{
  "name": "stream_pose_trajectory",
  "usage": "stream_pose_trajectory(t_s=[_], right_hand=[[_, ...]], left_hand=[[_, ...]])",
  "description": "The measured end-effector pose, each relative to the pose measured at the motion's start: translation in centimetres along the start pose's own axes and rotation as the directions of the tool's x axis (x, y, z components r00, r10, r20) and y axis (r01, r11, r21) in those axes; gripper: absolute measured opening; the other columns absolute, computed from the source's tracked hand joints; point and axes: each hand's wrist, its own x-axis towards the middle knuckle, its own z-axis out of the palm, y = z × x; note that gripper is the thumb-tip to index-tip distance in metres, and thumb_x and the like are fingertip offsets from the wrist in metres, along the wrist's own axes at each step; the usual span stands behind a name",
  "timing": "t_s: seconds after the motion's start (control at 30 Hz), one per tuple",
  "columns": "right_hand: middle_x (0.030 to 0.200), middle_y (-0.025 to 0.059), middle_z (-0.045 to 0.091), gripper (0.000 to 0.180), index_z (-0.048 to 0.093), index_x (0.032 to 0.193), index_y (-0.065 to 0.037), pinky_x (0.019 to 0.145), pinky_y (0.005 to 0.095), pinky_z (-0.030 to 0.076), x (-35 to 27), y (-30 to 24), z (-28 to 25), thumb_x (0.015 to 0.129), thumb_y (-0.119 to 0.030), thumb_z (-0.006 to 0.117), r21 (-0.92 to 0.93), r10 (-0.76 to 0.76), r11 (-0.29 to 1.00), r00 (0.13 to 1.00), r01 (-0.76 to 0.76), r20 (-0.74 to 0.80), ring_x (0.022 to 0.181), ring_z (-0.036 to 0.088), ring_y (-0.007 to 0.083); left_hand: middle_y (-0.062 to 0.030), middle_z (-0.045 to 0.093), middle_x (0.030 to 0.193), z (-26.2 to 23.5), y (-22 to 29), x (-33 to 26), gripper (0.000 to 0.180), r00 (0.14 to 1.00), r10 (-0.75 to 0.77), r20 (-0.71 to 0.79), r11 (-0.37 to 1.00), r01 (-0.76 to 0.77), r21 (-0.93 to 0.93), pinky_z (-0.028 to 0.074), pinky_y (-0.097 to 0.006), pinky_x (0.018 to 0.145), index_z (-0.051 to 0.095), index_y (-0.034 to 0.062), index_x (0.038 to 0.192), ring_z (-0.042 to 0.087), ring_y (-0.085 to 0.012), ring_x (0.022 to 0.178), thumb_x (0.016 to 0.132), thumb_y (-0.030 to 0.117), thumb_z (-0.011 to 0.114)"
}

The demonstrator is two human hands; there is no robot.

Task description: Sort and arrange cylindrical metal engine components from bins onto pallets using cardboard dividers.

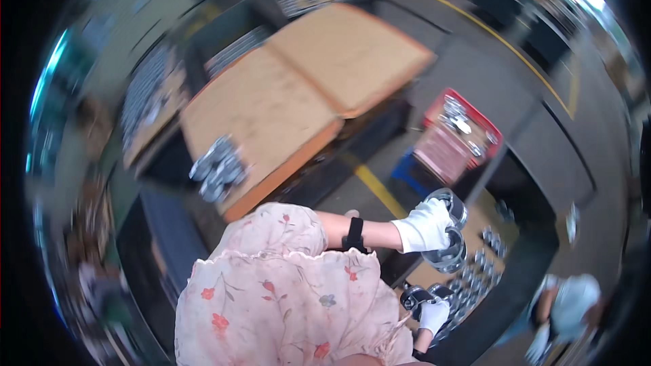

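My left hand, in a white glove, is closed on a pair of shiny metal rings, one at each side of its fingers. Below it, my right hand, also gloved in white, grips dark, shiny round metal parts; their exact kind is unclear. Both hands are over a black-walled bin, on whose tan base stand several rows of similar metal parts. The right hand's fingers are partly hidden.
Tan cardboard sheets cover a big dark container at left, with a cluster of metal parts on its near corner. A red crate of metal pieces stands beyond the bin. Another person bends over at lower right.
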Motion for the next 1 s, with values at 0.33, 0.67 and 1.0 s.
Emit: stream_pose_trajectory(t_s=[0.33,0.67,1.0], right_hand=[[0.130,0.0270,0.049,0.032,0.070,0.096,0.000,0.098,0.0345,0.042,3.9,-21.2,0.7,0.065,-0.005,0.062,-0.016,-0.705,0.672,0.646,0.741,0.294,0.118,0.051,0.0350],[0.097,0.0205,0.064,0.019,0.072,0.087,-0.011,0.075,0.0418,0.053,-4.4,-52.2,1.8,0.074,-0.006,0.059,-0.034,-0.993,0.105,0.107,0.994,0.046,0.080,0.064,0.0353],[0.102,0.0183,0.065,0.026,0.065,0.106,-0.012,0.080,0.0404,0.052,-13.4,-75.3,15.7,0.083,-0.020,0.057,-0.055,-0.945,-0.088,-0.066,0.995,0.320,0.090,0.065,0.0316]], left_hand=[[-0.0093,0.067,0.083,-29.2,-5.7,-25.5,0.018,0.846,-0.174,-0.504,0.798,0.421,0.432,0.051,-0.039,0.074,0.070,0.0098,0.074,0.061,-0.0297,0.082,0.065,0.022,0.061],[-0.0131,0.069,0.084,-48.5,-22.1,-40.1,0.026,0.348,-0.512,-0.785,0.254,0.935,0.248,0.052,-0.037,0.078,0.075,0.0168,0.085,0.066,-0.0292,0.083,0.068,0.033,0.063],[-0.0140,0.066,0.099,-46.4,-39.8,-36.3,0.024,0.562,-0.710,-0.423,0.343,0.802,0.490,0.048,-0.041,0.087,0.073,0.0131,0.094,0.062,-0.0306,0.097,0.073,0.017,0.062]])
